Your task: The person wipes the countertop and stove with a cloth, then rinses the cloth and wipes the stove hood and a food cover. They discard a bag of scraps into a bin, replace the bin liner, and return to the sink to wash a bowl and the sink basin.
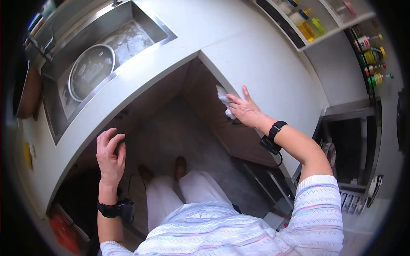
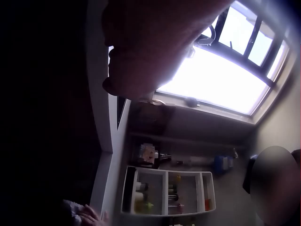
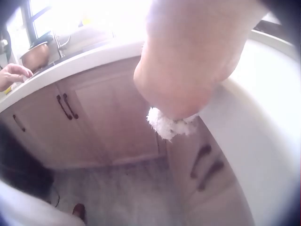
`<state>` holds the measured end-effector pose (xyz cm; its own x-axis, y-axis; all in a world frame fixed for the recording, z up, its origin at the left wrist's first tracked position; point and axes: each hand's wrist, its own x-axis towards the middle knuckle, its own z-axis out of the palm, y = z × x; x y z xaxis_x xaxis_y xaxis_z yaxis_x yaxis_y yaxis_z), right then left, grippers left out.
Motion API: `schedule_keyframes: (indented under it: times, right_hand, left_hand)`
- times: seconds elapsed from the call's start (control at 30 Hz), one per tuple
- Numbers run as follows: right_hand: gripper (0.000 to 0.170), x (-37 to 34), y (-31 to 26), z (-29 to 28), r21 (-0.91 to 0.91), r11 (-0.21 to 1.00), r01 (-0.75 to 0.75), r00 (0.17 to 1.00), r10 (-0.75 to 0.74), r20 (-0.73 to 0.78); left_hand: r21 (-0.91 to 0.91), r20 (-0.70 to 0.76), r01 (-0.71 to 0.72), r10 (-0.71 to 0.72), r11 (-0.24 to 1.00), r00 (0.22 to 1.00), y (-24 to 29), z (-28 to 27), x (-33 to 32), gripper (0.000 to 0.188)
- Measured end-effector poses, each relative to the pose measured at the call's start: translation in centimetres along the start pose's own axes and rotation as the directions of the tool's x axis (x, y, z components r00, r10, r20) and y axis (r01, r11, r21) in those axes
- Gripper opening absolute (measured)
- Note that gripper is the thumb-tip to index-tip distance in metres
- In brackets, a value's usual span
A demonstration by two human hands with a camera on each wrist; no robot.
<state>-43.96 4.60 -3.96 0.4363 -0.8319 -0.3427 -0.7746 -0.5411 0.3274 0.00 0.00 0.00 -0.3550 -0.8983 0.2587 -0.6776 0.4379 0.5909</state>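
Observation:
At the inner edge of the right-hand counter (image 1: pixel 273 72), my right hand (image 1: pixel 247 112) holds a crumpled white cloth (image 1: pixel 222 94) against the edge, with part of it hanging below the fingers. In the right wrist view the fluffy cloth (image 3: pixel 164 125) sticks out under the hand (image 3: pixel 188 61), whose fingertips are hidden. My left hand (image 1: pixel 111 155) is raised beside the front edge of the sink-side counter, fingers loosely bent and holding nothing. It shows dark and close in the left wrist view (image 2: pixel 146 47).
A steel sink (image 1: pixel 164 36) holds a round metal basin (image 1: pixel 112 53). A brown pan (image 1: pixel 30 96) stands left of it. White shelves (image 1: pixel 314 40) with bottles are at the upper right. Cabinet doors (image 3: pixel 108 108) with dark handles line the space below the counter.

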Motion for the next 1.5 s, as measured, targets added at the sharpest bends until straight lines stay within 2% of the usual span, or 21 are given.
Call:
schedule_keyframes:
  times: [0.1,0.17,0.3,0.4,0.47,0.5,0.57,0.7,0.77,0.83,0.9,1.03,1.1,1.13,1.17,1.23,1.3,1.33,1.37,1.43,1.5]
  right_hand:
    - [0.021,-3.1,-0.9,0.7,-0.027,0.998,-0.049,0.988,0.044,-0.151]
    - [0.021,-9.7,-3.2,1.8,0.031,1.0,-0.004,1.0,0.004,-0.001]
    - [0.019,-23.3,-7.4,3.0,0.137,0.987,-0.089,0.993,0.076,0.095]
    - [0.015,-30.0,-11.0,2.9,0.229,0.941,-0.249,0.943,0.182,0.278]
    - [0.011,-32.3,-12.9,0.3,0.456,0.691,-0.561,0.828,0.456,0.327]
    - [0.011,-32.8,-13.5,-0.4,0.454,0.668,-0.59,0.807,0.481,0.343]
    - [0.011,-33.1,-13.0,-1.0,0.6,0.235,-0.765,0.444,0.867,0.225]
    - [0.01,-34.7,-10.9,2.6,0.66,-0.03,-0.751,-0.072,0.997,-0.037]
    - [0.01,-33.7,-10.5,4.8,0.647,-0.122,-0.753,-0.224,0.972,-0.077]
    - [0.011,-31.2,-10.7,6.6,0.573,-0.227,-0.787,-0.264,0.964,0.02]
    - [0.011,-26.5,-10.5,7.7,0.53,-0.158,-0.833,-0.309,0.928,-0.209]
    - [0.005,-18.7,-8.9,6.1,0.679,-0.057,-0.732,-0.224,0.961,-0.16]
    - [0.004,-14.5,-8.9,2.5,0.756,0.075,-0.65,-0.121,0.972,-0.201]
    - [0.007,-12.8,-9.0,1.2,0.831,0.043,-0.555,-0.024,0.997,-0.067]
    - [0.011,-11.3,-9.4,0.2,0.889,-0.009,-0.457,0.087,0.995,0.055]
    - [0.014,-8.4,-11.0,-1.9,0.957,-0.274,0.096,0.358,0.906,0.224]
    - [0.019,-7.8,-13.0,-4.3,0.863,-0.454,0.223,0.555,0.787,0.271]
    - [0.019,-7.7,-14.2,-4.7,0.787,-0.547,0.284,0.585,0.749,0.31]
    - [0.019,-7.6,-15.3,-5.0,0.696,-0.632,0.341,0.617,0.709,0.342]
    - [0.024,-8.7,-16.9,-5.6,0.658,-0.642,0.394,0.618,0.715,0.327]
    - [0.028,-10.2,-18.2,-6.3,0.308,-0.764,0.567,0.686,0.645,0.337]
  left_hand:
    - [-0.02,-0.011,-0.045,0.044,0.999,0.999,0.9,1.2,1.6,0.023]
    - [-0.03,0.008,-0.066,0.067,0.997,0.998,2.0,1.9,1.8,0.022]
    - [-0.099,0.038,-0.101,0.106,0.99,0.994,3.4,3.1,2.4,0.021]
    - [-0.072,0.098,-0.126,0.133,0.989,0.986,3.8,3.9,2.7,0.02]
    - [-0.081,0.135,-0.162,0.172,0.983,0.976,4.2,5.3,2.9,0.02]
    - [-0.075,0.158,-0.173,0.183,0.982,0.97,4.8,6.0,3.0,0.02]
    - [-0.123,0.187,-0.192,0.213,0.974,0.959,6.5,7.6,3.2,0.019]
    - [-0.194,0.233,-0.259,0.301,0.946,0.925,9.9,9.9,3.7,0.019]
    - [-0.204,0.256,-0.275,0.323,0.94,0.911,11.1,10.1,3.9,0.019]
    - [-0.202,0.278,-0.319,0.367,0.926,0.888,11.5,10.1,3.7,0.02]
    - [-0.233,0.291,-0.3,0.361,0.925,0.886,11.2,10.3,3.3,0.02]
    - [-0.287,0.374,-0.216,0.317,0.933,0.872,10.5,11.2,2.5,0.021]
    - [-0.339,0.374,-0.317,0.436,0.886,0.818,11.2,11.5,2.3,0.023]
    - [-0.406,0.398,-0.255,0.42,0.878,0.815,11.5,11.7,2.1,0.023]
    - [-0.445,0.415,-0.286,0.478,0.849,0.774,11.9,11.7,2.3,0.026]
    - [-0.493,0.573,-0.084,0.396,0.866,0.718,13.2,11.2,2.6,0.038]
    - [-0.526,0.698,0.219,0.27,0.822,0.663,12.4,12.6,2.6,0.058]
    - [-0.575,0.76,0.407,0.28,0.71,0.586,11.8,13.4,2.6,0.071]
    - [-0.579,0.76,0.4,0.293,0.71,0.58,11.4,13.9,2.3,0.071]
    - [-0.617,0.768,0.706,0.461,0.348,0.444,12.1,14.1,1.6,0.075]
    - [-0.47,0.805,0.825,0.535,0.314,0.255,13.3,13.6,0.8,0.071]
